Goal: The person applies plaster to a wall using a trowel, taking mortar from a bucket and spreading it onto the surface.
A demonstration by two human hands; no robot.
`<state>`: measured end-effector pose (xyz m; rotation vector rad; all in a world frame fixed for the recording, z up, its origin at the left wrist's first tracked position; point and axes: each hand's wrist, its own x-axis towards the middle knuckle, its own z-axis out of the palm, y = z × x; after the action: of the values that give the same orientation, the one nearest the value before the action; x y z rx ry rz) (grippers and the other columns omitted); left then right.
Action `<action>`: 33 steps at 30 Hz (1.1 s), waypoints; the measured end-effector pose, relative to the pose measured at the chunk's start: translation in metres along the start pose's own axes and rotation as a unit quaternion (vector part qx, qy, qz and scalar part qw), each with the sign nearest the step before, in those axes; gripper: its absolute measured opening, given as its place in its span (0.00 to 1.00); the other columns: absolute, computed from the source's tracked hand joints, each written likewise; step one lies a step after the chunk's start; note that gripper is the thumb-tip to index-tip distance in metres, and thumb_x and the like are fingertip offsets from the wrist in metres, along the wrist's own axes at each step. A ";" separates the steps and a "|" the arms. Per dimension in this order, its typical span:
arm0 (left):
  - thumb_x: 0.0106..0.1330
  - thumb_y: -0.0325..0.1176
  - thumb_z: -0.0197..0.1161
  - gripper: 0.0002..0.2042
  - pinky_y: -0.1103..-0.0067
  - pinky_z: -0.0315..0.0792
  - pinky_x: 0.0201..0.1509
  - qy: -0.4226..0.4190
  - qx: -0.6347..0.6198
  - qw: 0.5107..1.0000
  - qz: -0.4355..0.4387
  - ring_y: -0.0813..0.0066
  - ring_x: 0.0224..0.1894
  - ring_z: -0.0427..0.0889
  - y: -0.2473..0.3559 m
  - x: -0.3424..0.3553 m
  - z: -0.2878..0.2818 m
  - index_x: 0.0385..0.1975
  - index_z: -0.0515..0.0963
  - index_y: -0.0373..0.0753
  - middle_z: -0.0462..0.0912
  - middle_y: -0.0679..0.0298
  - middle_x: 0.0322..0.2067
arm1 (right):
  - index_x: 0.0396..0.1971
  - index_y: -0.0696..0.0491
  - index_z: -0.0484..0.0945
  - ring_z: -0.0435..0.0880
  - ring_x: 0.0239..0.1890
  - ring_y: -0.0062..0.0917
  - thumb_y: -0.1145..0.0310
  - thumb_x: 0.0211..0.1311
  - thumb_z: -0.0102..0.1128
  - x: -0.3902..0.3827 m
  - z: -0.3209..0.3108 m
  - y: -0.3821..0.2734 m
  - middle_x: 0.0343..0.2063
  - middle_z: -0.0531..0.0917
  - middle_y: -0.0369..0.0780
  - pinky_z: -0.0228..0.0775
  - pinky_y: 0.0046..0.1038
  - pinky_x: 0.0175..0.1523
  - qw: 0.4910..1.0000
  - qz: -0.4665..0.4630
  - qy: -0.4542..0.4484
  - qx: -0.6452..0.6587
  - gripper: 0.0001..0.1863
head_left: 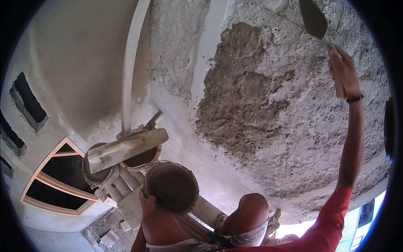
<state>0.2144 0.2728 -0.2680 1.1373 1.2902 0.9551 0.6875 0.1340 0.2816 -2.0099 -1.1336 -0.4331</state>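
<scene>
My right hand, with a dark bracelet at the wrist, is raised at the upper right and closed around the handle of a trowel. Its blade points up, close in front of the rough wall. A darker patch of mortar covers the middle of that wall. Low on the left, my left hand grips the side of a round bucket beside my knee. Greyish-brown mortar appears to lie inside; its depth cannot be made out.
A wooden float rests across two more buckets to the left. Behind them a long pale straightedge leans upright. Planks lie beneath me, with a floor strewn with blocks lower down. A wooden window frame stands at the far left.
</scene>
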 end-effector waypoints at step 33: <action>0.50 0.22 0.55 0.25 0.72 0.70 0.52 -0.077 0.068 0.992 0.069 0.64 0.44 0.77 0.009 -0.003 0.025 0.53 0.69 0.31 0.79 0.51 0.41 | 0.49 0.54 0.76 0.81 0.44 0.43 0.65 0.61 0.52 -0.325 0.352 0.051 0.41 0.80 0.50 0.77 0.41 0.42 0.715 -0.439 -0.503 -0.207 0.17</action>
<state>0.2393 0.2698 -0.2603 1.3933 1.1773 0.8709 0.5266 0.2009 -0.1676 -1.9120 -2.9506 0.0495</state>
